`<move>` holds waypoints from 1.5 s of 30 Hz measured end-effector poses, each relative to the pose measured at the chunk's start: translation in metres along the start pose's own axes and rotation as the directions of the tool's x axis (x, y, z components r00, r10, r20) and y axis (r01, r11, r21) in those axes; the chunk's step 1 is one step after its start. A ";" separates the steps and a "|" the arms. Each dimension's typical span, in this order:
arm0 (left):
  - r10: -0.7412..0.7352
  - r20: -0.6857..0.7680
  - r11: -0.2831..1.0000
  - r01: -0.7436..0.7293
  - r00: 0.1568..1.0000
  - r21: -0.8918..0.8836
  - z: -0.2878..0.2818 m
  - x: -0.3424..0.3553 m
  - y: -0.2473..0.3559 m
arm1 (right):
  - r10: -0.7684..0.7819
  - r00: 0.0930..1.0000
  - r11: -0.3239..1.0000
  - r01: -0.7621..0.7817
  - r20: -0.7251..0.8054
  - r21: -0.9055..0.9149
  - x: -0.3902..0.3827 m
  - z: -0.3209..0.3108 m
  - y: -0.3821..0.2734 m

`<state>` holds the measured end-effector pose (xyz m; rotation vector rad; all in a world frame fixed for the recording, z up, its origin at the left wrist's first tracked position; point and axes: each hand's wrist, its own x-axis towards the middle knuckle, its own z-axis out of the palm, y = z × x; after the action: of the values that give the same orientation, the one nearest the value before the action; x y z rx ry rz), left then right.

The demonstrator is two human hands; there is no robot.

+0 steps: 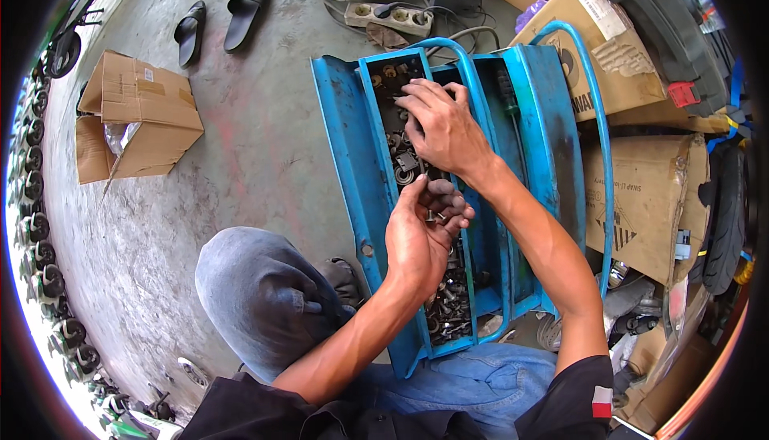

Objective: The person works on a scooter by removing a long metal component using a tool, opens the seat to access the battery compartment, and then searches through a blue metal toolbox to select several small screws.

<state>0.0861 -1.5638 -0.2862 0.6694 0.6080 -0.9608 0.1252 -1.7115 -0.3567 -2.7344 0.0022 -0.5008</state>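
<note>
A blue metal toolbox (340,131) stands unfolded in front of me, its long narrow tray (370,99) full of loose bolts, nuts and washers (450,308). Palm up above the middle of that tray is my left hand (424,236), its fingers curled around a few small screws (435,217). My right hand (444,131) reaches over the tray's far half with fingers apart and bent down toward the hardware. Nothing shows in its grasp, though its thumb side partly hides the parts beneath. A screwdriver (506,91) lies in the deeper compartment to the right.
Blue tubular handles (606,191) arch up on the toolbox's right. An opened cardboard box (152,119) and black slippers (244,14) are on the concrete floor at left. A power strip (388,17) lies beyond the toolbox. Cartons (641,199) and a tire (727,224) crowd the right.
</note>
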 end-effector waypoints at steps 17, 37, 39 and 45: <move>0.191 0.022 0.974 -0.187 0.981 -0.127 -0.009 -0.003 0.015 | 0.144 0.979 0.924 -0.082 0.142 -0.373 0.034 0.010 -0.008; 0.206 0.169 0.965 -0.171 0.964 -0.200 -0.024 0.006 0.021 | -0.142 0.916 0.698 -0.177 0.376 0.693 0.027 -0.096 -0.005; 0.170 0.315 0.961 -0.087 0.934 -0.261 -0.034 0.011 0.018 | 0.115 0.953 0.712 -0.277 0.282 0.645 0.030 -0.075 0.009; 0.223 0.127 0.960 -0.195 0.967 -0.202 -0.015 0.005 0.017 | 0.056 0.997 0.998 -0.054 -0.048 0.030 0.047 0.013 0.017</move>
<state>0.1012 -1.5484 -0.2954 0.4780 0.4784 -0.7372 0.1746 -1.7260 -0.3579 -2.6856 0.0820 -0.5477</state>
